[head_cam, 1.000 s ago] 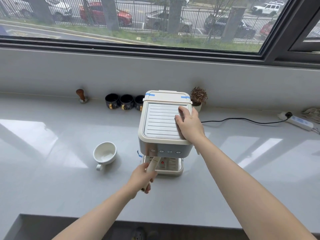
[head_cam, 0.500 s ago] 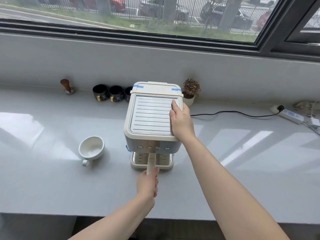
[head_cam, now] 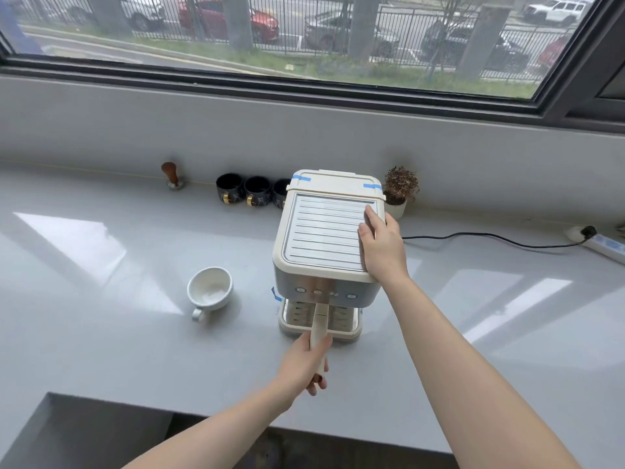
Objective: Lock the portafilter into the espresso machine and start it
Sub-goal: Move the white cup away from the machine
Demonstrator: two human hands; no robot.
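A cream espresso machine [head_cam: 324, 231] with a ribbed top and a row of buttons on its steel front stands on the grey counter. The cream portafilter handle [head_cam: 320, 324] sticks straight out toward me from under the front panel; its head is hidden beneath the machine. My left hand [head_cam: 306, 362] is wrapped around the near end of that handle. My right hand [head_cam: 382, 245] lies flat on the right side of the machine's top, fingers spread, pressing down.
A white cup [head_cam: 209, 289] sits left of the machine. Three dark cups [head_cam: 247, 194] and a wooden-knobbed tamper [head_cam: 172, 176] line the back wall. A small potted plant [head_cam: 399, 191] stands behind the machine. A black cord [head_cam: 490, 238] runs right to a power strip [head_cam: 605, 245].
The handle swung from pointing left of centre to straight toward me, with my left hand still on it. My right hand stayed on the machine's top.
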